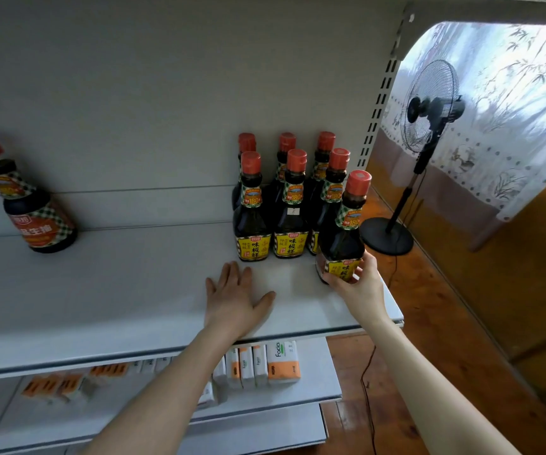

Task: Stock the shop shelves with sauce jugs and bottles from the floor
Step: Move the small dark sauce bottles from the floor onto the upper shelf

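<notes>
Right hand (355, 284) gripped bottle (342, 238) at base, upright on shelf (133, 290) (beside six others). Left hand (235, 297) flat, fingers spread, nearby.

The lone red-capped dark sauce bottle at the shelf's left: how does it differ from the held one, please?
The lone dark bottle has a red-orange label; the held dark bottle, a yellow one. The lone bottle stands untouched; the right hand grips the held bottle's base. Both have red caps.
</notes>
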`<state>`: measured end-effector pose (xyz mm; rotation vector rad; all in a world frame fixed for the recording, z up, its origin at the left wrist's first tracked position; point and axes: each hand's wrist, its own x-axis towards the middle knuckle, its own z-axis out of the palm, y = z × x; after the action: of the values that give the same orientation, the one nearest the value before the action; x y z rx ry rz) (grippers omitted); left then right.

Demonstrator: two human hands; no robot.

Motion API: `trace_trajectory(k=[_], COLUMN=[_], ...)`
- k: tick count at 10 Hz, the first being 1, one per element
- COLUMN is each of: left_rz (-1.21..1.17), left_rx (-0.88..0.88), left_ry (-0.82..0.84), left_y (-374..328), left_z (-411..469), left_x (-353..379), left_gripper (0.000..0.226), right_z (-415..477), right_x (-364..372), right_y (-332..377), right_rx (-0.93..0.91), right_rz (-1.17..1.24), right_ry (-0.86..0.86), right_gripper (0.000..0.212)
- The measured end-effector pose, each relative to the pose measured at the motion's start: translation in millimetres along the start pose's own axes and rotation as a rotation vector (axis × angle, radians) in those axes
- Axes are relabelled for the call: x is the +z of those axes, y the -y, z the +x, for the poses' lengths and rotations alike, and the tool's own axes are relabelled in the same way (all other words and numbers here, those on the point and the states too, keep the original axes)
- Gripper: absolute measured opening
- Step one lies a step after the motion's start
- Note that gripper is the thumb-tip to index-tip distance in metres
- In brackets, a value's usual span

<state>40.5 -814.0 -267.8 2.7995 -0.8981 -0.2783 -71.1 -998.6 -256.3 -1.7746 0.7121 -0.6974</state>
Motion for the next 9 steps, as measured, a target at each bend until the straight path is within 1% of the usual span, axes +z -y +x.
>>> trace_trajectory(k=[3,5,6,8,9], left_rz=[0.017,0.012,0.004,0.002,-0.023], left_rx=[0.004,-0.001,0.001,-0.006,0.000], left_ry=[-0.013,-0.022,-0.028,-0.023,-0.012], left_y=[-0.8,-0.1,-0.1,-0.9,-0.3], left_z=[-0.8,-0.5,0.2,0.7,0.8], left_x=[0.0,1.0,1.7,1.5,0.1], left_gripper=[0.073,0.076,0.073,0.073,0.074], right_z=[1.5,1.5,2.2,1.3,-2.8], right_x=[-3.5,-1.0,-0.4,-0.6,-2.2], right_y=[-3.3,-5.0,-6.1,-5.0,-2.2], right_rx=[-0.005,-0.018,-0.028,-0.024,0.018], right_rz=[0.017,0.000,-0.011,-0.077,-0.138], right_ry=[0.026,-0.006,0.000,0.005,0.034], right_gripper=[0.068,0.068,0.068,0.068,0.071])
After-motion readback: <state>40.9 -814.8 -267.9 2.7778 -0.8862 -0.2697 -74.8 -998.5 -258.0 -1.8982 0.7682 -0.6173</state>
